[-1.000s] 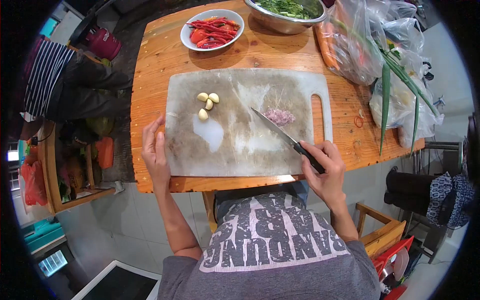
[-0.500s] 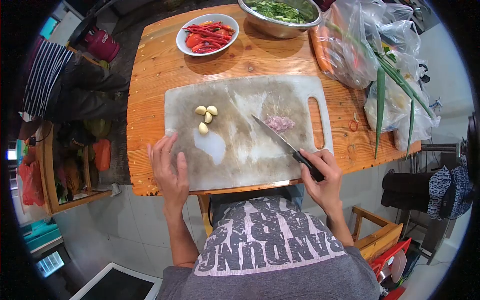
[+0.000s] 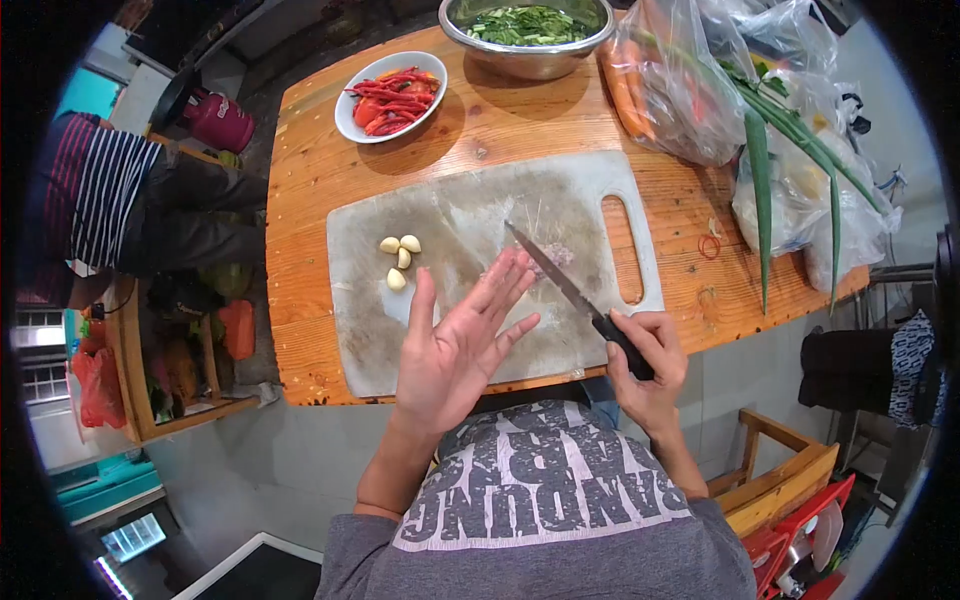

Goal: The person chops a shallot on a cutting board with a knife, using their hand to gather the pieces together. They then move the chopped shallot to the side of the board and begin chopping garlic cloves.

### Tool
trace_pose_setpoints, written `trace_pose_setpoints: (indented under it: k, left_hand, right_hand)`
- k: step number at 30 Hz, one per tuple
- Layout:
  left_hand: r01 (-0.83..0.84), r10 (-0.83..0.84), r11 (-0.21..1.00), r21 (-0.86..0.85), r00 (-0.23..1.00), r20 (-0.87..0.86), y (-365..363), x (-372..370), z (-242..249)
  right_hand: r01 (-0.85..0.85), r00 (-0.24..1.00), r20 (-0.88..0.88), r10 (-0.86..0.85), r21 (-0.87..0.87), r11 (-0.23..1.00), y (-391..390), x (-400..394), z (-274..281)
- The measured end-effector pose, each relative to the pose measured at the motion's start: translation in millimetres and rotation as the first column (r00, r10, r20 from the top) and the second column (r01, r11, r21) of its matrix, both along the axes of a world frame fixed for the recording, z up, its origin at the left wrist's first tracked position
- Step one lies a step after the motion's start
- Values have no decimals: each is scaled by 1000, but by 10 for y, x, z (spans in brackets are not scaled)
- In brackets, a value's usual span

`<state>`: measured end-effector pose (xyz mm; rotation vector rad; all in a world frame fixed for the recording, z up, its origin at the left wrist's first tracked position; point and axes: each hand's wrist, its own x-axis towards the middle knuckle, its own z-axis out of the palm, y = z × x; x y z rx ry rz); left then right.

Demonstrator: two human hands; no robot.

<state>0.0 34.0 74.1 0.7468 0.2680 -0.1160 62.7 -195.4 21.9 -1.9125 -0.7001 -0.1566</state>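
My right hand (image 3: 650,370) is wrapped round the black handle of a knife (image 3: 570,290), whose blade points up and left over the cutting board (image 3: 370,360). Chopped pinkish pieces (image 3: 550,258) lie on the board beside the blade, partly hidden. My left hand (image 3: 460,345) is turned palm up over the board's near part, fingers spread and holding nothing, its fingertips close to the blade and the chopped pieces. Several peeled garlic cloves (image 3: 400,262) sit on the board's left half.
Behind the board stand a white bowl of red chillies (image 3: 392,97) and a metal bowl of cut greens (image 3: 527,30). Plastic bags (image 3: 690,90) with carrots and green stalks (image 3: 765,200) occupy the table's right side. Another person (image 3: 120,180) stands at the left.
My left hand has moved right from the board's left edge and turned palm up near the blade. My right hand keeps the knife in nearly the same place. The view has shifted slightly.
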Motion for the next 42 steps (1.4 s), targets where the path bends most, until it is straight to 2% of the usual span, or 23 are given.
trace_pose_setpoints:
  k: [4,8,13,16,19,20,22,23,28,33,36,40,42]
  left_hand:
    - [-48,47,999,-14,997,-59,1,3,-30]
    - [-69,66,994,-89,997,-43,-38,20,53]
    - [-44,36,985,-166,998,-51,-45,-14,90]
    - [6,-5,999,-53,1000,6,-37,-22,123]
    - [10,-15,944,331,1000,12,-61,-35,89]
    - [-15,-3,864,503,999,35,-81,-39,63]
    - [-70,1,616,785,996,87,-112,-38,2]
    - [-67,-13,557,828,996,89,-111,-38,-20]
    - [-64,-86,223,973,993,85,-83,10,-99]
    - [-57,-102,274,960,991,88,-80,-3,-137]
    - [-40,-146,206,978,987,71,-55,-16,-174]
    - [-28,-173,159,987,983,56,-48,-15,-196]
    - [-15,-151,188,982,988,44,-54,-13,-187]
  right_hand:
    - [-92,995,-31,93,53,994,-13,-54,-16]
    - [-155,985,-58,161,89,984,14,-55,-21]
    - [-55,996,-61,59,62,997,1,-27,-86]
    - [7,999,-48,-5,32,999,-30,35,-94]
    - [28,999,-48,-25,52,998,-47,59,-67]
    - [3,999,-47,0,64,998,-54,47,-50]
    - [-44,998,-45,48,87,995,-67,14,-15]
    - [-64,997,-45,66,61,996,-77,-5,2]
    - [-146,989,29,145,47,988,-69,-6,57]
    - [-81,997,10,81,13,997,-66,-9,-47]
    - [-23,996,-83,25,26,999,-45,7,-73]
    - [48,999,-18,-49,-33,998,-68,88,-111]
    - [47,999,-2,-47,-14,999,-87,103,-124]
